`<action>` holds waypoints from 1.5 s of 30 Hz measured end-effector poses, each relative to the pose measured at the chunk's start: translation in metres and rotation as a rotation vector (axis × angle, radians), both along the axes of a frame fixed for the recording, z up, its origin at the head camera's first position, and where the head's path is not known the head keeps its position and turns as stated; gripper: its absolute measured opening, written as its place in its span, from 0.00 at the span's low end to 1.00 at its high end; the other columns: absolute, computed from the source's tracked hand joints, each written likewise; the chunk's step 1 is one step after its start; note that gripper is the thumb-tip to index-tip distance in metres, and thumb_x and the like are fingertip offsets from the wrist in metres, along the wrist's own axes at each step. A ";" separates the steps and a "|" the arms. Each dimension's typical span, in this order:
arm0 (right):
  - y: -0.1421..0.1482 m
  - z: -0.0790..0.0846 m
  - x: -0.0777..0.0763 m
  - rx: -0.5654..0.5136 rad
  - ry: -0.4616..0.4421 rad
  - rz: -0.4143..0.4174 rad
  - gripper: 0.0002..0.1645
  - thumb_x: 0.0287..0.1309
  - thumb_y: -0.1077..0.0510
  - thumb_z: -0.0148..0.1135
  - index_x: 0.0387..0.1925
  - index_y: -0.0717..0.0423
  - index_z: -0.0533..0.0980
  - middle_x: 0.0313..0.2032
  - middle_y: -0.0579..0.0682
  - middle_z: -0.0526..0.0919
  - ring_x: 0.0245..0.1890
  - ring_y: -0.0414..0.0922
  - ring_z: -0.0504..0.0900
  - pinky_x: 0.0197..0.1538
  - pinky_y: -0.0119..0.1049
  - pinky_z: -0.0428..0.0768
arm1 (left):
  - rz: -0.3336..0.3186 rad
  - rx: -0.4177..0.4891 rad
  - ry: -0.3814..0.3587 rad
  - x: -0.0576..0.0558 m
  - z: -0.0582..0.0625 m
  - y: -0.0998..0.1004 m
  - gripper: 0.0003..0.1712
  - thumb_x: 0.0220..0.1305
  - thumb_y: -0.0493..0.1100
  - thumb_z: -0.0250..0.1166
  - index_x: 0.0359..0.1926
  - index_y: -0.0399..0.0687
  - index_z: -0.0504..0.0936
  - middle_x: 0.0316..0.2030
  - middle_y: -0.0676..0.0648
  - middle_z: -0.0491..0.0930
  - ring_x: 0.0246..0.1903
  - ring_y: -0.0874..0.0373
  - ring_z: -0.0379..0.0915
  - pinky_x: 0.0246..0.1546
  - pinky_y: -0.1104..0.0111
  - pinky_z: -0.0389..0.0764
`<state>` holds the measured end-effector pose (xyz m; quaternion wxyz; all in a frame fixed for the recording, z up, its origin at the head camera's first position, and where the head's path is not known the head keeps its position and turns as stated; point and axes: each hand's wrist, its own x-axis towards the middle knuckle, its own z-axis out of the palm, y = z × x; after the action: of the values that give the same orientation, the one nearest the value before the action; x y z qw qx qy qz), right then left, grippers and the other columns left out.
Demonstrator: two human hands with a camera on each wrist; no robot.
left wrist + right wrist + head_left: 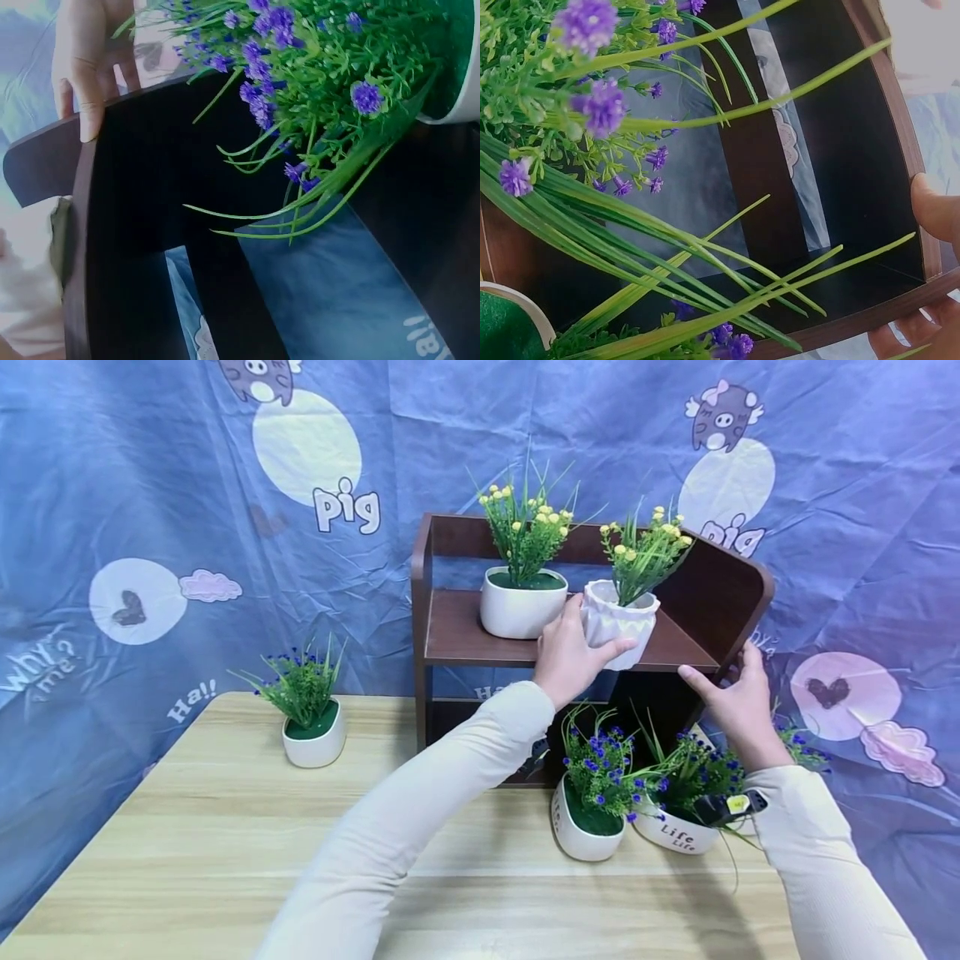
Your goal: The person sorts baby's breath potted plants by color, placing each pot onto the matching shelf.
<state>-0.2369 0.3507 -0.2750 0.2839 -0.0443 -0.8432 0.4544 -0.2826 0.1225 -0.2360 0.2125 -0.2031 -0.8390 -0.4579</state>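
My left hand (568, 653) holds a white fluted pot (621, 620) with yellow flowers, the thumb across its front and the fingers at its left side. The pot is at the front edge of the brown wooden shelf's (457, 647) upper board, right of centre. My right hand (738, 706) grips the shelf's right side panel, thumb (88, 105) over the front edge and fingers on the outer side. That thumb (934, 214) also shows at the panel edge in the right wrist view. Left of the fluted pot stands a smooth white pot (521, 610) with yellow flowers.
Two white pots with purple flowers, one left (588, 839) and one right (678, 835), stand before the shelf under my arms. Another purple-flowered pot (315, 747) is at the table's back left. A blue printed cloth (450, 427) hangs behind.
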 end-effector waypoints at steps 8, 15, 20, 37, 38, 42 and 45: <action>-0.003 0.000 -0.002 -0.010 -0.001 0.001 0.46 0.59 0.50 0.64 0.72 0.47 0.51 0.59 0.48 0.66 0.56 0.41 0.70 0.44 0.17 0.70 | -0.014 -0.042 0.026 0.003 -0.002 0.000 0.55 0.55 0.64 0.67 0.73 0.39 0.54 0.70 0.44 0.59 0.67 0.53 0.60 0.65 0.68 0.63; -0.002 -0.001 -0.004 -0.008 -0.001 0.004 0.47 0.59 0.52 0.65 0.73 0.47 0.50 0.61 0.52 0.64 0.55 0.40 0.70 0.45 0.17 0.69 | -0.025 -0.039 0.083 0.007 -0.005 -0.002 0.51 0.59 0.60 0.66 0.73 0.37 0.54 0.71 0.42 0.57 0.67 0.51 0.60 0.66 0.69 0.61; -0.004 0.000 -0.002 -0.014 -0.010 0.008 0.47 0.60 0.50 0.64 0.73 0.45 0.49 0.62 0.53 0.63 0.59 0.43 0.68 0.46 0.17 0.69 | -0.042 -0.027 0.161 0.013 -0.013 -0.004 0.46 0.64 0.56 0.63 0.73 0.39 0.55 0.73 0.44 0.52 0.67 0.51 0.61 0.65 0.69 0.63; -0.001 0.000 -0.001 -0.017 -0.005 0.007 0.45 0.60 0.50 0.63 0.72 0.46 0.50 0.62 0.54 0.64 0.60 0.43 0.68 0.48 0.16 0.70 | -0.063 -0.415 0.381 0.028 -0.037 -0.010 0.45 0.71 0.54 0.53 0.76 0.45 0.38 0.75 0.44 0.25 0.74 0.54 0.21 0.71 0.55 0.49; 0.000 0.000 -0.002 -0.018 -0.007 0.007 0.45 0.60 0.50 0.63 0.72 0.46 0.50 0.62 0.54 0.64 0.60 0.42 0.68 0.48 0.16 0.70 | -0.053 -0.443 0.384 0.029 -0.038 -0.010 0.45 0.71 0.55 0.52 0.76 0.46 0.38 0.75 0.44 0.24 0.74 0.53 0.20 0.71 0.55 0.49; 0.000 0.000 -0.002 -0.011 -0.024 0.000 0.46 0.60 0.49 0.63 0.72 0.46 0.50 0.63 0.55 0.63 0.61 0.43 0.67 0.49 0.17 0.70 | -0.017 -0.545 0.391 0.033 -0.042 -0.009 0.44 0.71 0.57 0.48 0.76 0.47 0.36 0.74 0.46 0.21 0.73 0.53 0.18 0.71 0.53 0.48; 0.000 -0.001 -0.001 -0.004 -0.029 -0.002 0.46 0.60 0.49 0.63 0.72 0.46 0.49 0.64 0.55 0.62 0.62 0.44 0.66 0.50 0.18 0.70 | 0.009 -0.610 0.412 0.034 -0.045 -0.009 0.44 0.71 0.58 0.47 0.76 0.46 0.35 0.74 0.47 0.22 0.73 0.53 0.17 0.71 0.53 0.46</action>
<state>-0.2381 0.3508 -0.2761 0.2718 -0.0523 -0.8463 0.4552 -0.2482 0.1140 -0.2815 0.3088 -0.3414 -0.8774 -0.1351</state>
